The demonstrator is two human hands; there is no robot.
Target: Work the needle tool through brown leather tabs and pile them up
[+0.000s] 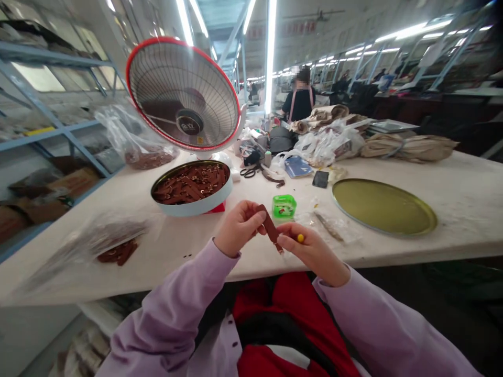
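My left hand is closed, pinching the upper end of a short brown strap that looks like leather. At the strap's lower end, where small metal bits show, the fingertips of my right hand are closed. A yellow round end pokes out between the right fingers; the rest of that slim tool is hidden in the hand. Just beyond my hands stands a green plastic box with small items inside. To the left, a round tin is heaped with brown straps with metal rings.
A red-rimmed fan heater stands behind the tin. A plastic bag with brown straps lies at left. The tin's lid lies at right, near a phone-like dark slab. Scissors and bundles sit farther back. A person is beyond.
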